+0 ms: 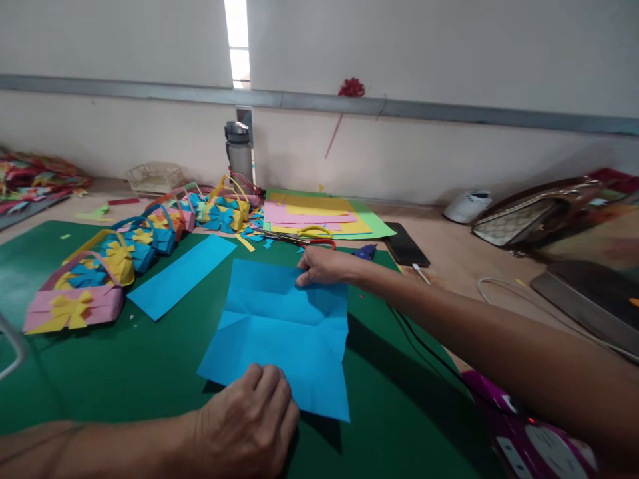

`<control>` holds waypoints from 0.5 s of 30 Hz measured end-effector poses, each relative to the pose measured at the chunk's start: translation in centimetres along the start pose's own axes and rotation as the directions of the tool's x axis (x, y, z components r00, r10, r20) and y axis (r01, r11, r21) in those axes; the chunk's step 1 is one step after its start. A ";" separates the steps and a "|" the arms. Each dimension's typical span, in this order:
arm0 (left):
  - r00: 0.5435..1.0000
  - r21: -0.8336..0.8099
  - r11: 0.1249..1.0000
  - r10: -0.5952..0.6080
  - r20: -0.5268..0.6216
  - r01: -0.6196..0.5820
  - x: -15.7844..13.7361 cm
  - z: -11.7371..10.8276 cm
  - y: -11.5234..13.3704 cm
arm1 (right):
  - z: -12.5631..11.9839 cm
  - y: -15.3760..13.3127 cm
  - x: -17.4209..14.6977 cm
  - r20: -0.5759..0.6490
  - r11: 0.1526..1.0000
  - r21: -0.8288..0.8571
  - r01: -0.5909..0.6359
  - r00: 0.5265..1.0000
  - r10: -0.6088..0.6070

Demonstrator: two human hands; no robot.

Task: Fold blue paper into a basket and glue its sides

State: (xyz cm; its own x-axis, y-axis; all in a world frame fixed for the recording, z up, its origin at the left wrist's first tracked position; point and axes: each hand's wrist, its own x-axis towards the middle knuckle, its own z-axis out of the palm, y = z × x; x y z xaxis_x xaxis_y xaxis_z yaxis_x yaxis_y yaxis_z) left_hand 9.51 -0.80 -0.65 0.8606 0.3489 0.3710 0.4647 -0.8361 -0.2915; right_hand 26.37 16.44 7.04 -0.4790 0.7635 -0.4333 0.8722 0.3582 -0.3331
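Sheet of blue paper [284,336], creased from side to side, spans the space between the 2 hands, over the green mat [164,372]. From the right hand [322,267] it lies toward the body and a little to the left; from the left hand [252,419] it lies forward and slightly to the right. The right hand pinches its far edge near the right corner, thumb against bent fingers, with that forearm reaching in from the right, clear of the paper. The left hand, nearer the body, is at the near edge with knuckles up and fingers curled; its fingertips and thumb are hidden, so I cannot tell whether it grips the paper or only rests against it. Both hands are thus at the sheet, at opposite edges. Its outline is close to square and foreshortened, so no long axis can be told safely; the far edge runs roughly left to right, and 1 near corner points toward the body. A shadow beneath suggests that part of it stands off the mat. Just left of it, a blue strip [182,276] has its long axis slanting from near left to far right. Past the right hand lie scissors [292,237].
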 end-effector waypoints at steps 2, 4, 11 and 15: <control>1.000 0.003 1.000 0.007 0.002 -0.007 0.0 -0.1 0.1 | 0.0 0.2 0.2 0.005 1.000 0.023 -0.006 1.000 0.006; 1.000 0.007 1.000 0.023 0.013 -0.023 0.1 -0.2 0.1 | 0.0 0.4 0.3 0.010 0.999 0.042 -0.010 1.000 0.009; 0.998 0.003 0.999 0.036 0.056 -0.036 0.3 -0.4 0.1 | 0.2 0.8 0.3 -0.004 0.995 0.092 0.029 1.000 -0.028; 0.999 -0.018 0.999 0.032 0.016 -0.031 0.0 -0.3 0.3 | 0.6 1.0 0.2 -0.034 0.990 0.116 0.084 0.996 -0.081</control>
State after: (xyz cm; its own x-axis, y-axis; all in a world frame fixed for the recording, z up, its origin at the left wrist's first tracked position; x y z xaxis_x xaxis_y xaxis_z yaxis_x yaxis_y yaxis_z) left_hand 9.63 -1.20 -0.48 0.8782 0.3291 0.3472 0.4337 -0.8540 -0.2875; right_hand 27.07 16.65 6.15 -0.5444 0.7496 -0.3765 0.8114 0.3567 -0.4630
